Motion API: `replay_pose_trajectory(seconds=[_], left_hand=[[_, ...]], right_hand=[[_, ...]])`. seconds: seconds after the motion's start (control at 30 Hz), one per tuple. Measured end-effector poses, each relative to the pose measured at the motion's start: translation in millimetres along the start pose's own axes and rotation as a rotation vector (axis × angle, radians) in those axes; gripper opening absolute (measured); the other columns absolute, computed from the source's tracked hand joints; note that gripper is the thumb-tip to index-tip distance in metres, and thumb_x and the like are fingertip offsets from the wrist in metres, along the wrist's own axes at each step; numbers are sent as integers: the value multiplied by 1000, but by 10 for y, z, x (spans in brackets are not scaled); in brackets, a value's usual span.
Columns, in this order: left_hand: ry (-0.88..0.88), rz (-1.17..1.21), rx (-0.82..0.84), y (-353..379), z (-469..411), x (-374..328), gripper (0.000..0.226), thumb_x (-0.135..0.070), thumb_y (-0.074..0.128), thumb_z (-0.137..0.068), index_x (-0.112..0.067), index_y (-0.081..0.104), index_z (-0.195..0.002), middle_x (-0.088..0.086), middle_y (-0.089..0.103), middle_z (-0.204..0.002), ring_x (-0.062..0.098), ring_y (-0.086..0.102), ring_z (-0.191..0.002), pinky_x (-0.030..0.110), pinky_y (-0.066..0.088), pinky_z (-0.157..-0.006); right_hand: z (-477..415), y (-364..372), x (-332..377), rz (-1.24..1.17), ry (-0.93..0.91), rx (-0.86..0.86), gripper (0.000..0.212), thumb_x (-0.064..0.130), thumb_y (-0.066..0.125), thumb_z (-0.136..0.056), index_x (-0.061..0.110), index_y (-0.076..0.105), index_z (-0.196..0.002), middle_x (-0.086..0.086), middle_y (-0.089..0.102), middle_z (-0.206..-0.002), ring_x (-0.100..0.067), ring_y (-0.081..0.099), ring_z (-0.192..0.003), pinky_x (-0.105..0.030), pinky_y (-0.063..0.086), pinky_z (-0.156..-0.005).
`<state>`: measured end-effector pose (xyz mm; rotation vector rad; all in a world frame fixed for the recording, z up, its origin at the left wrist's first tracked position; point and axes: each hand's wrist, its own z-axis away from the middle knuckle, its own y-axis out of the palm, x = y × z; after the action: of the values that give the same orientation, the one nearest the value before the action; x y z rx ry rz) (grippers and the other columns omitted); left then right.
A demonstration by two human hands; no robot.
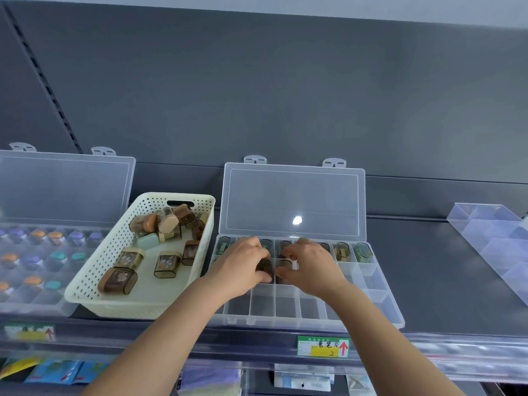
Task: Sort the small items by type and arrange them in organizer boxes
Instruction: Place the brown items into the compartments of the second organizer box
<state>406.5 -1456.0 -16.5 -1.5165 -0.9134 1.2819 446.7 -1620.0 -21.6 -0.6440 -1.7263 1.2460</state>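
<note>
Grey shelf; green-yellow price label with red arrow on front rail; blue packets below.

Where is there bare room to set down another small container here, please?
The front rows of the middle organizer box lie empty, as do second-row compartments right of the right hand. The dark shelf between that box and the clear divider tray is bare. Crowded: the back row, the white basket, and around the left hand, which grips a small container.

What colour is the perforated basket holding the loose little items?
Cream, a pale off-white basket; the head view shows it.
</note>
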Motion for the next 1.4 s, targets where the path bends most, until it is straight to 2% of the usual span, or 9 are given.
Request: replay_pose_trajectory(seconds=[0.17,0.37,0.6,0.7,0.8,0.97,1.2,1.3,1.4], left_hand=[[-17,-1,-138,-270,123,161,42,-37,60,-91,-21,58,-129,-6,53,-117,11,46,-113,28,40,-96],[-224,-120,-222,-608,487,679,33,-29,56,-93,-24,60,-125,-6,53,-121,13,45,-116,33,42,-97],[-508,-288,53,-596,944,1352,15,-5,51,-86,-12,60,-96,7,55,-108,22,53,-96,32,46,-81],[-515,-321,106,-542,1017,1495,21,-5,46,-88,-12,58,-105,9,58,-106,24,57,-93,32,45,-75],[-491,-335,134,-559,992,1524,31,2,45,-86,-9,56,-113,12,55,-111,27,55,-100,34,47,-83],[-459,-364,257,-573,956,1553,26,4,43,-84,-5,62,-100,13,57,-110,30,53,-102,38,48,-88],[-470,-176,227,-634,994,1608,18,-25,66,-79,-14,55,-87,2,56,-90,21,55,-83,33,49,-70],[-474,-31,108,-680,1041,1660,33,-36,69,-80,-18,60,-106,-2,59,-104,18,56,-94,31,47,-78],[-489,111,-11,-754,1073,1651,53,-39,69,-83,-20,53,-130,-4,58,-124,15,55,-108,30,46,-89]], right_hand=[[-115,-34,248,-52,-98,-83,29,34,65,-86,16,67,-108,-2,60,-96,-19,55,-87,-23,39,-69],[-330,51,825,-92,-294,-72,29,33,61,-88,20,67,-114,0,64,-109,-17,57,-98,-27,49,-82],[-602,364,1476,80,-517,99,28,22,60,-85,20,65,-112,-2,64,-107,-24,52,-103,-38,48,-87],[-700,520,1684,215,-594,212,39,5,54,-81,21,62,-116,-3,62,-108,-25,50,-104,-39,48,-88],[-787,625,1813,322,-590,344,50,1,51,-82,22,53,-127,-7,55,-115,-27,47,-109,-42,49,-88],[-872,751,1897,432,-546,370,44,3,55,-85,20,52,-125,-12,44,-120,-30,43,-113,-38,49,-80],[-917,833,1962,456,-567,288,39,14,62,-85,17,45,-120,-8,52,-115,-28,49,-109,-39,47,-84],[-933,804,1942,400,-563,187,34,31,62,-84,16,50,-112,-6,60,-107,-26,51,-105,-35,39,-87],[-933,733,1883,267,-500,57,51,45,62,-81,13,50,-119,-7,63,-100,-26,55,-97,-32,39,-77]])
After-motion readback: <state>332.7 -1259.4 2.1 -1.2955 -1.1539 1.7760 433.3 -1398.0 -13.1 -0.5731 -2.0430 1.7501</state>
